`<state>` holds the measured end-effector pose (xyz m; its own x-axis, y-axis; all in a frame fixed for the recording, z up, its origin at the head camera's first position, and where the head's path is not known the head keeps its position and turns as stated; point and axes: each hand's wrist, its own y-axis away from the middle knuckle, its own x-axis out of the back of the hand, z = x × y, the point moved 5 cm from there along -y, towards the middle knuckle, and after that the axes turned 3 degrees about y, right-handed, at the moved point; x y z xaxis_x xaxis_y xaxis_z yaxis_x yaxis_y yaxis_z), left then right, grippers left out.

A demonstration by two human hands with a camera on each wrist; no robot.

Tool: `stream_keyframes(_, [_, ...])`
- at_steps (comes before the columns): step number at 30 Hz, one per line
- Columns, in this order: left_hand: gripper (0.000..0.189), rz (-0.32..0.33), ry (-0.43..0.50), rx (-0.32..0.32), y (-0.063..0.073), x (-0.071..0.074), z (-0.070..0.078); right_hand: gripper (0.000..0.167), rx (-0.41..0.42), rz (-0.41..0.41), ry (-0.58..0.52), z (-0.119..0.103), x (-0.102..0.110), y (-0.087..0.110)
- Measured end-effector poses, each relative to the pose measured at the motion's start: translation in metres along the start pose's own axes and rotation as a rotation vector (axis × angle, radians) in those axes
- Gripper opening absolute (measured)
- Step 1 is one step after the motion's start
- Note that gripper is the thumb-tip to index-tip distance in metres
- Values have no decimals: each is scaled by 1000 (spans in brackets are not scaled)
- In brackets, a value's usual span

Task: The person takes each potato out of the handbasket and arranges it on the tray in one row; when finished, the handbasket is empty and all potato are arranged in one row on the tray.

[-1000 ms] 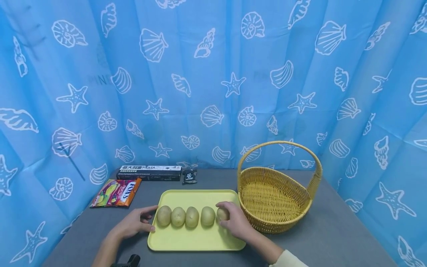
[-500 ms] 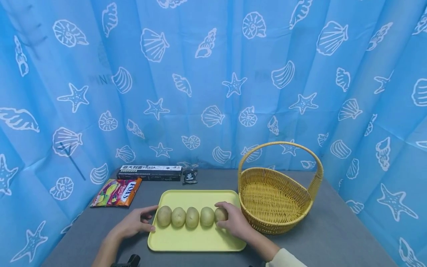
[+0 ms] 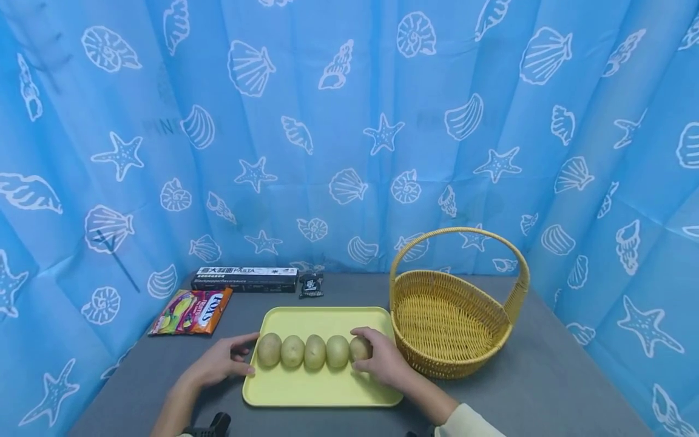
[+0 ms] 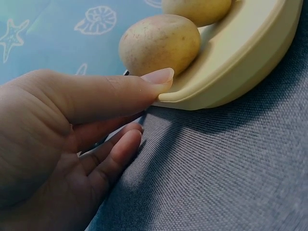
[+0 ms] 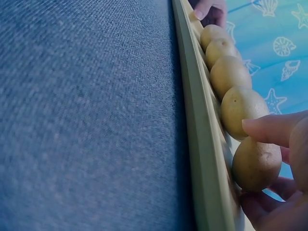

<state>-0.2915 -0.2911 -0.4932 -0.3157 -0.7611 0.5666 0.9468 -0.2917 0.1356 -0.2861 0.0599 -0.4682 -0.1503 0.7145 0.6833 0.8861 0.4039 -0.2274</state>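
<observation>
A pale yellow tray [image 3: 322,391] carries several potatoes in a row from left to right. My right hand [image 3: 384,362] grips the rightmost potato [image 5: 256,166] between thumb and fingers; that potato touches the neighbouring potato [image 3: 337,352]. At the tray's left edge is my left hand [image 3: 217,363], its thumb tip on the rim and its index finger reaching along the edge. In the left wrist view, its thumb lies close in front of the leftmost potato [image 4: 159,43], and its other fingers hang loosely over the cloth, holding nothing.
A wicker basket [image 3: 448,362] with a tall handle stands right of the tray, close to its edge. Behind the tray lie a black pasta box [image 3: 246,280] and a small black packet [image 3: 311,285]. A colourful sweet bag [image 3: 191,311] lies at the left. A shell-patterned curtain [image 3: 349,152] hangs behind.
My right hand has slid the rightmost potato a little to the left, and the one beside it has shifted left too, closing the gaps in the row. My left hand has stayed put.
</observation>
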Motion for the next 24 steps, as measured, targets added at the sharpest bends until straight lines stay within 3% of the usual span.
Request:
stream_keyframes(8, [83,-6,10,-11,2,-1,2,71,19,-16,18,-1,5,6])
stream_keyframes(15, [83,10,20,-21,4,1,-2,87,66,-76,42,-21,22,25])
stream_keyframes(20, [82,18,30,-42,4,-1,-1,75,119,-108,-83,-29,49,49])
stream_keyframes(24, [80,32,35,-55,5,-3,-2,58,130,-58,-104,-29,78,71])
